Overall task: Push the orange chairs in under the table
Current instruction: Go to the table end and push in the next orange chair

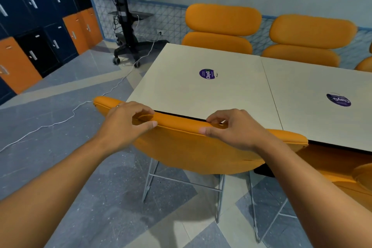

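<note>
An orange chair (187,149) on a grey wire frame stands right in front of me, its backrest top touching the near edge of the cream table (181,86). My left hand (126,121) grips the top of the backrest on the left. My right hand (231,129) grips the same top edge further right. The seat is hidden below the tabletop. Two more orange chairs (221,26) (310,38) stand at the far side of the table. Part of another orange chair (362,179) shows at the right edge.
A black wheeled screen stand (128,32) is at the far left corner of the table, and a white cable (66,115) trails from it across the grey tiled floor. Blue, black and orange lockers (40,26) line the left wall. Purple round stickers (207,74) lie on the tabletop.
</note>
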